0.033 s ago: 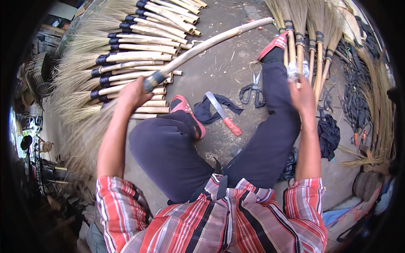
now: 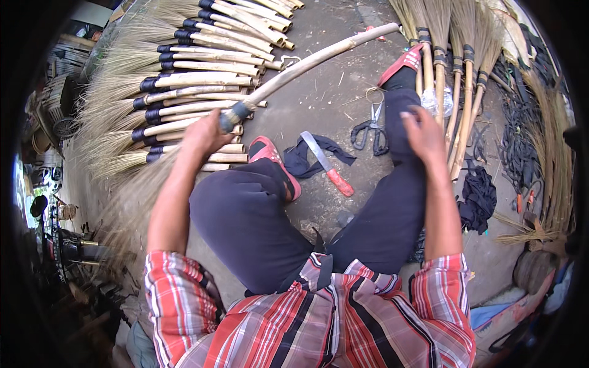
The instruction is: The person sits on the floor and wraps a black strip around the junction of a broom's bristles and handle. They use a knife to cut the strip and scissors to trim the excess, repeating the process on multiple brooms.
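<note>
My left hand (image 2: 205, 136) is wrapped round the bristle neck of a broom (image 2: 319, 61), just below its dark binding. The pale, slightly bent handle slants away up to the right, and blurred bristles trail past my left forearm. Over my right shin hovers my right hand (image 2: 426, 136), open and holding nothing, its fingers partly spread. Close by it, to the right, finished-looking brooms (image 2: 440, 80) lie with bristles at the far end; clear plastic (image 2: 445, 101) sits among their handles. Scissors with black grips (image 2: 371, 132) rest on the ground left of my right leg.
Between my feet lies a red-handled knife (image 2: 325, 162) on a black cloth strip (image 2: 297, 161). A row of bound brooms (image 2: 211, 80) fills the far left. At the right are a dark cloth heap (image 2: 475, 199), black strips (image 2: 518, 141) and loose bristle stalks (image 2: 555, 153).
My right hand has come away from the broom handles on the right and moved left over my shin. My left hand and its broom have shifted slightly right.
</note>
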Available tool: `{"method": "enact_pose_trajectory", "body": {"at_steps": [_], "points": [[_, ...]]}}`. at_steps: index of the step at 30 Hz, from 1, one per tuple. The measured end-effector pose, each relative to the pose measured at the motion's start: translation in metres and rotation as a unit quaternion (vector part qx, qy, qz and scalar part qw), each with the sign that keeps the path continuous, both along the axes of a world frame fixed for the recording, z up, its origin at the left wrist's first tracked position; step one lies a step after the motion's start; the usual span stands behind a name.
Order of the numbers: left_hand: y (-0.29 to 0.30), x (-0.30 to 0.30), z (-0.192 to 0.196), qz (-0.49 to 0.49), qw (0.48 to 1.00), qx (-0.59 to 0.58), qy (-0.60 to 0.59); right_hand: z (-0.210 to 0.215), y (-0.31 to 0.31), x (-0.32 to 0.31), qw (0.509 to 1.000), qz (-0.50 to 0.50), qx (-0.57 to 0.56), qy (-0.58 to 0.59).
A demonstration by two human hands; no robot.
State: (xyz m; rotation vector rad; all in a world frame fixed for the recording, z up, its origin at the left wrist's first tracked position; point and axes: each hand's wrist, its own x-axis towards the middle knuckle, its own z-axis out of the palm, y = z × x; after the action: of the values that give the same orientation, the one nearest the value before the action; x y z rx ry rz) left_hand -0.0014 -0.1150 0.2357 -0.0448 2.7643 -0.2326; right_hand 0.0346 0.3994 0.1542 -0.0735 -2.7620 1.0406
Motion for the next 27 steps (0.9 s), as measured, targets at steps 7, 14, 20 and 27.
{"method": "enact_pose_trajectory", "body": {"at_steps": [7, 14, 20, 27], "points": [[0.029, 0.01, -0.128, 0.006, 0.963, 0.236, -0.128, -0.12, -0.16, -0.02, 0.931, 0.062, 0.1, -0.345], [0.018, 0.039, -0.168, 0.032, 0.933, 0.353, -0.062, -0.195, -0.167, 0.003, 0.925, 0.082, 0.154, -0.336], [0.007, 0.034, -0.138, 0.066, 0.92, 0.371, -0.107, -0.159, -0.16, -0.026, 0.962, -0.112, -0.182, -0.168], [0.001, 0.005, -0.04, 0.074, 0.87, 0.485, -0.055, 0.003, -0.139, -0.065, 0.75, -0.016, -0.657, 0.082]]}}
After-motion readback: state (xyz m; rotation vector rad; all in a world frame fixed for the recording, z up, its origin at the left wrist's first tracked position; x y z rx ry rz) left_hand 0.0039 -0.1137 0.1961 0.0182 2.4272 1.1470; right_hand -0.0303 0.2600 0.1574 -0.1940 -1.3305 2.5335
